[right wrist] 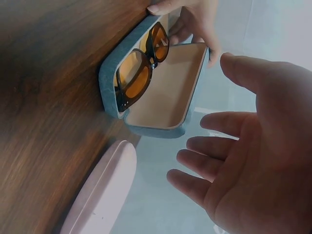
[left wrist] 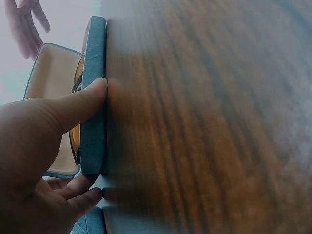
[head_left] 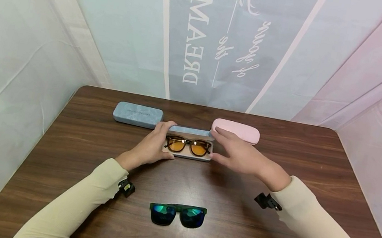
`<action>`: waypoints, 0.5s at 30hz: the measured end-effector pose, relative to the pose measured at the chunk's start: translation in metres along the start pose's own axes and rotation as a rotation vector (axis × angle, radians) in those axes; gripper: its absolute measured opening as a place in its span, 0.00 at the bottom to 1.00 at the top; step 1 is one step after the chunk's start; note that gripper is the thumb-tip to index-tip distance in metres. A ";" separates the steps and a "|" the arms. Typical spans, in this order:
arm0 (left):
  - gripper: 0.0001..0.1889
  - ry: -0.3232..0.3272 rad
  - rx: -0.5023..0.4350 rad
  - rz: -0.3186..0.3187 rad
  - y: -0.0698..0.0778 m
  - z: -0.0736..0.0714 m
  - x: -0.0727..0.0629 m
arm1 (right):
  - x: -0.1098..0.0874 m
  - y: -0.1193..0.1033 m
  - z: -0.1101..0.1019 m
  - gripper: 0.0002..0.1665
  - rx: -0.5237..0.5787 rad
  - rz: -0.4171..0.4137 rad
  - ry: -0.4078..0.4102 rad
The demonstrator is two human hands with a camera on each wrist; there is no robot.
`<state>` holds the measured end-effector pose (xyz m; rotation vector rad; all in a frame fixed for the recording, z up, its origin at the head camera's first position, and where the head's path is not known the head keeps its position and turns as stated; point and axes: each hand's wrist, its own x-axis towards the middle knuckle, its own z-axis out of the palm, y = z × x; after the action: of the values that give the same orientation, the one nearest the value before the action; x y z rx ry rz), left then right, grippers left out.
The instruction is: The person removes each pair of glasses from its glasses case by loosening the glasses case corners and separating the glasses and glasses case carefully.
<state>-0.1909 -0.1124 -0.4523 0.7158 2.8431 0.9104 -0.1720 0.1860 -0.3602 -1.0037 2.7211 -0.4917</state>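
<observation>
A blue glasses case [head_left: 192, 157] stands with its lid up in the middle of the table. Orange-tinted glasses [head_left: 187, 146] lie in its beige-lined base. My left hand [head_left: 152, 143] grips the case by its left end, the thumb [left wrist: 92, 95] pressed on the front wall and the fingers round the end. My right hand [head_left: 241, 154] is by the right end with fingers spread and nothing held. In the right wrist view its fingers [right wrist: 209, 146] are apart from the raised lid [right wrist: 170, 92].
A closed blue glasses case [head_left: 137, 114] lies at the back left, close to my left hand. Behind my right hand lies a closed pink case [head_left: 248, 133]. Sunglasses with blue-green lenses [head_left: 177, 215] rest nearer the front. Fabric walls [head_left: 218, 36] enclose the brown table [head_left: 91, 141].
</observation>
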 end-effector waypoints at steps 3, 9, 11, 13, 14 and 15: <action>0.53 -0.001 -0.001 -0.001 0.000 0.000 0.000 | -0.003 -0.001 0.001 0.44 0.002 -0.015 0.001; 0.53 -0.005 -0.003 -0.010 0.001 0.000 0.000 | -0.008 -0.002 0.004 0.44 -0.001 -0.031 -0.011; 0.53 -0.003 -0.003 -0.010 0.001 0.000 0.000 | -0.010 -0.004 0.005 0.45 0.000 -0.031 -0.018; 0.52 -0.001 -0.003 -0.011 0.001 0.000 0.000 | -0.011 -0.006 0.006 0.45 0.001 -0.031 -0.023; 0.52 0.000 -0.004 -0.010 0.001 0.000 0.000 | -0.012 -0.007 0.006 0.45 0.002 -0.033 -0.023; 0.52 0.000 -0.006 -0.010 0.001 0.000 0.000 | -0.013 -0.008 0.006 0.45 0.002 -0.036 -0.023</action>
<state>-0.1907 -0.1115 -0.4518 0.7007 2.8404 0.9168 -0.1555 0.1870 -0.3621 -1.0534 2.6859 -0.4861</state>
